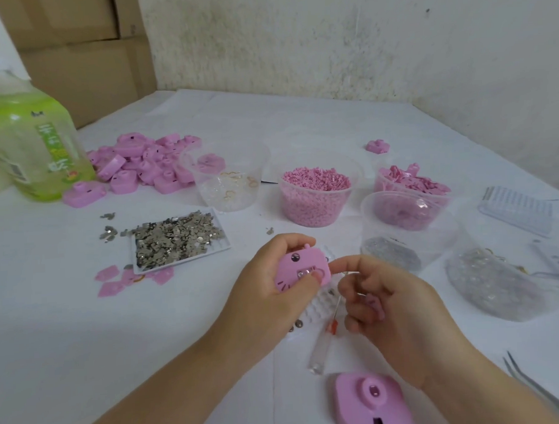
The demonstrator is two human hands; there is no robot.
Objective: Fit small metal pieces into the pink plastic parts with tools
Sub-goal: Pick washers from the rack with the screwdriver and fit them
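Left hand (268, 286): gripping the pink part (301, 268), thumb pressing on its lower face, fingers (289, 243) curling over the top edge.
Right hand (388, 306): reaching in from the right, forefinger (338, 266) stretching out and touching the part's right end; other fingers curling round a few small pink bits (375, 305) against the palm; impossible to tell whether a thin pin is also being pinched.
Pink part: being held up off the table between both hands, face tilting toward the camera, long axis running left to right, small shiny pieces sitting in the slots by the forefinger tip.
Key relation: lying just left of the right fingertips and touching them; right hand being nearer for any pressing, left hand probably only steadying.
Tool (325, 341): lying just below the hands, clear handle pointing toward the camera, thin shaft pointing up toward the right hand; likely needing picking up for seating the metal.
Tray (222, 243): holding a heap of metal pieces (177, 238), a few straying onto the table at its left.
Ring cup (257, 168): holding clear and gold rings.
Grain cup (316, 210): brimming with pink grains.
Chip cup (379, 181): holding flat pink chips.
Near cup (433, 237): holding grey glittery bits at the bottom.
Pile (141, 163): loose pink parts heaping up behind the tray.
Spare part (369, 400): lying nearest the camera, just below the right wrist.
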